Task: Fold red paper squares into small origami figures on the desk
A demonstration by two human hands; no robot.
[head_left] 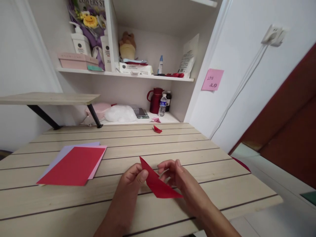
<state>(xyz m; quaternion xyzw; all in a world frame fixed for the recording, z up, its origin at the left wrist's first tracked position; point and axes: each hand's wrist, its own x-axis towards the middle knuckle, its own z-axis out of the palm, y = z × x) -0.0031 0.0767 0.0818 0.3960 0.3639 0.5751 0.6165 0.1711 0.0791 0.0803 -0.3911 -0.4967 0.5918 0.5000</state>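
A folded sheet of red paper [159, 186] is held tilted just over the table, its creased edge running from upper left to lower right. My left hand [132, 179] pinches its left side, thumb in front and fingers behind. On the other side my right hand [176, 176] has its fingers curled but apart, close behind the upper edge of the paper. Whether those fingertips touch the paper, I cannot tell. Farther back on the table sits a small red folded paper boat [157, 129].
Red, pink and purple paper sheets [74, 166] lie stacked at the left of the slatted table [118, 141]. A raised wooden shelf [49, 98] stands behind them. A pink folded paper [156, 120], a water bottle [162, 105] and a dark red jug [155, 100] are at the back.
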